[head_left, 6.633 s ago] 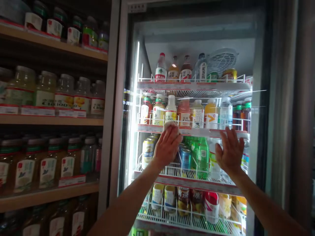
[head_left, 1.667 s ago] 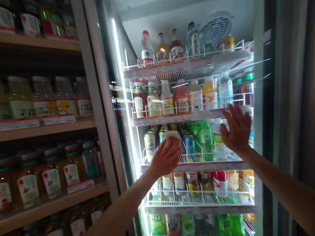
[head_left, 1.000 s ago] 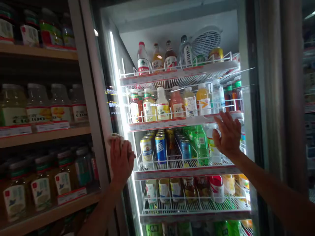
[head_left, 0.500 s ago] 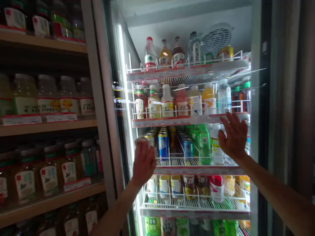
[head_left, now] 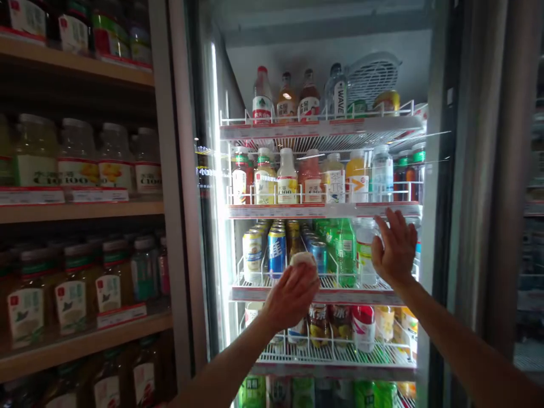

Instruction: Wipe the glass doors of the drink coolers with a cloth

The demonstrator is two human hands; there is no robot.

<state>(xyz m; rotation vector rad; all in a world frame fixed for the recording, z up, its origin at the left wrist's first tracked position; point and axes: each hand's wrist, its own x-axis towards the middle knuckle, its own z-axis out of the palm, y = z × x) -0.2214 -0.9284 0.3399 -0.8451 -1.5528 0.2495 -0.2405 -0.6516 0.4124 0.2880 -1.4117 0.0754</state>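
Observation:
My left hand (head_left: 294, 292) is closed around a crumpled white cloth (head_left: 304, 259), which may be a paper tissue. It is held up in front of the fridge's glass door (head_left: 263, 34), at the height of the can shelf; whether it presses on the glass I cannot tell for certain. Behind the cloth stand a blue can (head_left: 277, 252) and other cans. My right hand (head_left: 394, 249) is raised with its fingers spread, apparently resting on the glass, holding nothing. A bottle with a green and white label (head_left: 366, 255) is partly behind it.
Inside the fridge, wire shelves carry several rows of drink bottles (head_left: 313, 178) and cans. A bright light strip (head_left: 216, 141) runs down the fridge's left side. To the left, wooden shelves (head_left: 85, 212) hold more bottles. A dark vertical frame (head_left: 453, 170) borders the right.
My left hand has moved right with the white cloth, from the light strip's side toward the middle of the door. My right hand stays spread at nearly the same spot, slightly lower.

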